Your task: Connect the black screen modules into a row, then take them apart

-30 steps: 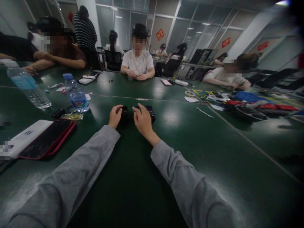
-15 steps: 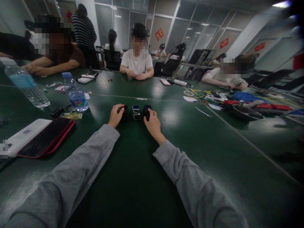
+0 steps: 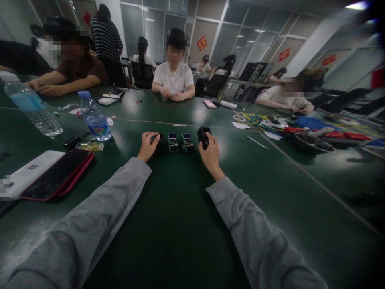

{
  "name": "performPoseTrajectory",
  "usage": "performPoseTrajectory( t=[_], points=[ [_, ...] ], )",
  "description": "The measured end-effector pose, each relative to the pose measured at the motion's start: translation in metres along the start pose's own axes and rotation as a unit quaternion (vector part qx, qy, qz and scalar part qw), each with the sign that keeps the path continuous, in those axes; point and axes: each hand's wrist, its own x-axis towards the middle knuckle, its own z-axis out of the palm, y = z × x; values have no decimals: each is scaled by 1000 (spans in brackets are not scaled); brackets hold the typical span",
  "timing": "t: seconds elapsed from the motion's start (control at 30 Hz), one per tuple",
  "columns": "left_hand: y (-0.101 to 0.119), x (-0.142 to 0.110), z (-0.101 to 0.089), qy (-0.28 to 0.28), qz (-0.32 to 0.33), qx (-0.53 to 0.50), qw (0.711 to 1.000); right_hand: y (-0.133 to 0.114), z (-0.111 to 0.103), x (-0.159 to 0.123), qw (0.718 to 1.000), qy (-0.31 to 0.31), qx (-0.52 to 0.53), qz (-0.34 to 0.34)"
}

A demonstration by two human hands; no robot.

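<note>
My left hand (image 3: pixel 147 146) is curled around a small black block (image 3: pixel 159 144) resting on the dark green table (image 3: pixel 180 224). Right of it stand two small blocks with bluish tops (image 3: pixel 172 141) (image 3: pixel 187 141), side by side in a row. My right hand (image 3: pixel 210 154) grips another small black block (image 3: pixel 203 136) and holds it just right of the row, slightly raised. Both arms wear grey sleeves.
A red-cased phone (image 3: pixel 57 174) lies on a white power bank (image 3: pixel 28 174) at the left. Two water bottles (image 3: pixel 94 118) (image 3: pixel 31 106) stand beyond. A metal tool (image 3: pixel 257 141) and a pile of cables and parts (image 3: pixel 300 130) lie at the right. Other people sit across the table.
My right hand has moved to the right with a black block, uncovering two blue-topped blocks in a row. My left hand has stayed on its block.
</note>
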Motion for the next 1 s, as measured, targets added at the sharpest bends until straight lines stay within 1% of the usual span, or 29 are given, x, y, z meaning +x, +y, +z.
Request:
performPoseTrajectory(
  t=[0.13, 0.2, 0.27, 0.3, 0.37, 0.43, 0.5, 0.57, 0.63, 0.7, 0.8, 1.0],
  points=[
    [-3, 1, 0, -8, -17, -13, 1000, 18, 7, -6, 999, -36, -27, 23],
    [-3, 1, 1, -9, -21, -14, 1000, 21, 10, -7, 997, -66, -38, 14],
    [-3, 1, 1, -7, -15, -13, 1000, 20, 12, -6, 995, -79, -55, -9],
    [-2, 1, 1, -5, -9, -10, 1000, 19, 12, -6, 995, -70, -67, -21],
    [2, -1, 1, -7, 4, 4, 1000, 14, 10, -6, 995, -32, -87, -44],
    [10, -4, 0, -21, 21, 37, 999, 6, 8, -7, 994, -8, -84, -74],
    [20, -8, -1, -41, 44, 94, 994, -3, 6, -11, 990, -26, -63, -122],
    [29, -13, -2, -66, 65, 142, 985, -12, 6, -15, 982, -65, -46, -170],
    [35, -17, -1, -87, 88, 168, 978, -18, 7, -19, 974, -98, -37, -201],
    [37, -19, 0, -103, 111, 183, 971, -21, 8, -21, 970, -118, -35, -211],
    [36, -20, 1, -112, 128, 202, 964, -21, 8, -20, 968, -130, -33, -211],
    [32, -18, 1, -120, 100, 228, 961, -22, 4, -19, 960, -150, -5, -237]
  ],
)
